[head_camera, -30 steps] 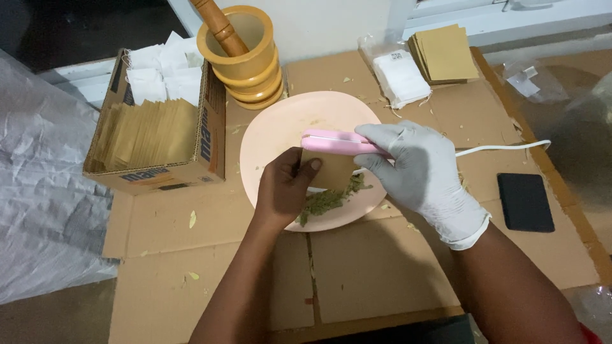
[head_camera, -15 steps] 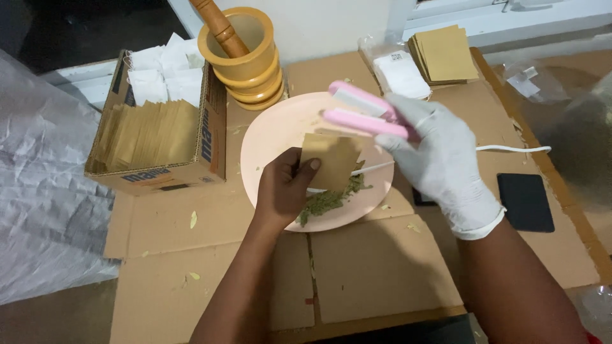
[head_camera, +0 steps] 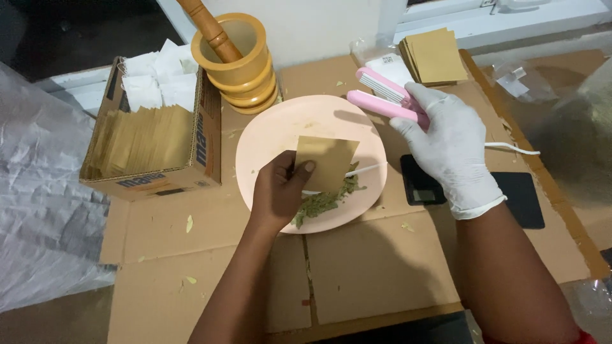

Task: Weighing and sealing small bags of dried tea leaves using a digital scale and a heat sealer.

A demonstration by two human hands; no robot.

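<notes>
My bare left hand [head_camera: 278, 191] pinches a small brown paper pouch [head_camera: 326, 162] upright over a pink plate [head_camera: 274, 137]. Green crushed leaves [head_camera: 322, 204] and a thin white stick [head_camera: 366, 169] lie on the plate under the pouch. My right hand [head_camera: 446, 143], in a white glove, grips a pink corded clamp-style heat sealer [head_camera: 382, 95] with its jaws apart. The sealer is held up and to the right of the pouch, clear of it.
A cardboard box [head_camera: 153, 143] of brown and white pouches stands at left. A yellow mortar with wooden pestle [head_camera: 239, 57] sits behind the plate. A stack of brown pouches [head_camera: 437, 57] lies at back right. A black flat scale [head_camera: 510, 191] rests right of the plate. Cardboard sheets cover the table.
The sealer was clamped on the pouch's top edge; my right hand has lifted it off, up and to the right, with jaws apart. The left hand keeps holding the pouch.
</notes>
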